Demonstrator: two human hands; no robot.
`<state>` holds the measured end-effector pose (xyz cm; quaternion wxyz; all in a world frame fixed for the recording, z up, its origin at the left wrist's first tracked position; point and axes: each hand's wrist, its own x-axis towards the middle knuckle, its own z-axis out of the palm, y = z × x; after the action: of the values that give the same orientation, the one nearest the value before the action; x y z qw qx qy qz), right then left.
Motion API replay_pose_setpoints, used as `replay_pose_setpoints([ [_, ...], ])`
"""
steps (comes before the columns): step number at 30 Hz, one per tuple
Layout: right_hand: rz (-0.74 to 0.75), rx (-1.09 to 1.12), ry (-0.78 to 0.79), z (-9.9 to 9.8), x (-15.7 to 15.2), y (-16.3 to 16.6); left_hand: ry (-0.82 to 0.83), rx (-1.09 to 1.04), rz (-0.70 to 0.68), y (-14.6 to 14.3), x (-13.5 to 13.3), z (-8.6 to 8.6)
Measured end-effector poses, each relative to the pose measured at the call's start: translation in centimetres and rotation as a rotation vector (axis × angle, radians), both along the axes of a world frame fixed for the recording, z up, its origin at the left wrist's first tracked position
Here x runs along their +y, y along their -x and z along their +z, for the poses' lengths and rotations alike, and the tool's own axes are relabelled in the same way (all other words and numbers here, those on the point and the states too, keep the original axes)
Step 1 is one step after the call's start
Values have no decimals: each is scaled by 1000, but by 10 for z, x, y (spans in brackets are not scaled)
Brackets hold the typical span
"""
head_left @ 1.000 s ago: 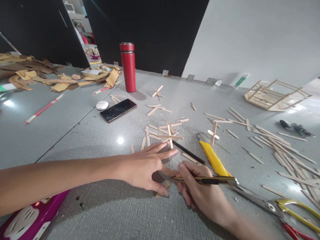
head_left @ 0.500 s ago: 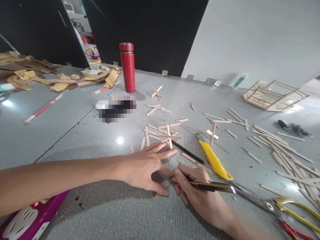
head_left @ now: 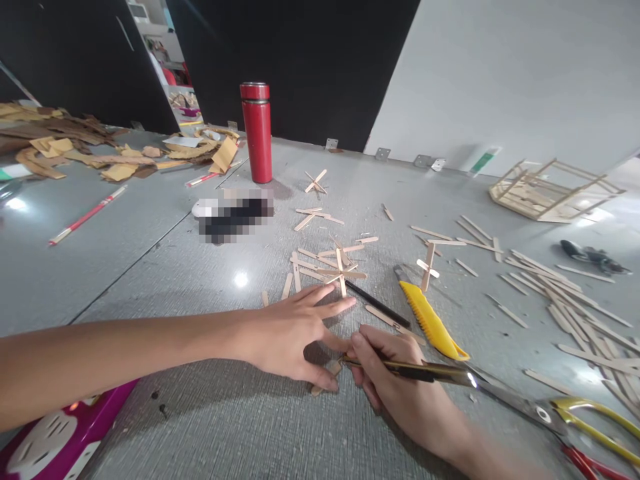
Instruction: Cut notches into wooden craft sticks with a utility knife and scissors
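Note:
My left hand (head_left: 293, 333) lies spread on the grey table, palm down. Its thumb and index finger press on a short wooden craft stick (head_left: 334, 368), which they partly cover. My right hand (head_left: 395, 373) is closed around a slim gold-coloured cutter knife (head_left: 435, 372), whose tip meets that stick between the left thumb and index finger. Just beyond the left fingertips stands a star of crossed sticks (head_left: 341, 275). A black rod (head_left: 377, 303) and a flat stick (head_left: 393, 323) lie between the hands and a yellow cutter (head_left: 433, 323).
Scissors (head_left: 543, 413) with yellow and red handles lie at right, near many loose sticks (head_left: 575, 313). Farther back are a red flask (head_left: 257, 133), a stick frame (head_left: 555, 193) and cardboard scraps (head_left: 125, 160). A purple box (head_left: 95, 427) sits at lower left.
The view has shifted very slightly. Both hands keep nearly the same pose, with the knife tip still at the stick.

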<state>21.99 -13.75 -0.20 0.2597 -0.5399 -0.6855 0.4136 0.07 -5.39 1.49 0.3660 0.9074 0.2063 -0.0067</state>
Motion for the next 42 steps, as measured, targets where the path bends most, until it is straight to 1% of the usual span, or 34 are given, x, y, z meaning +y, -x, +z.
replay_pose_setpoints([
  [3,36,-29,-22,1,0,-1,-22,-4,6,-1,0,0],
  [7,-51,43,4,-1,-3,0,-60,1,1,-1,-1,0],
  [9,-65,61,17,-2,-3,0,-61,-7,1,0,-1,-2],
  [14,-43,8,8,-4,-1,0,-47,-45,7,1,-1,-4],
  [18,12,-39,-29,-4,-1,-1,-30,-58,11,0,-1,-3],
  [22,-55,41,-16,-3,-2,-1,-44,-33,10,0,-1,-2],
  [25,-75,33,-5,-3,-3,0,-62,-10,1,0,-1,-1],
  [30,-20,-2,-10,-2,0,0,-53,8,6,0,-2,0],
  [36,60,-58,-41,2,1,0,-38,-48,19,0,-1,-3],
  [42,-41,39,0,-3,-1,-1,-61,-23,9,0,-1,-3],
])
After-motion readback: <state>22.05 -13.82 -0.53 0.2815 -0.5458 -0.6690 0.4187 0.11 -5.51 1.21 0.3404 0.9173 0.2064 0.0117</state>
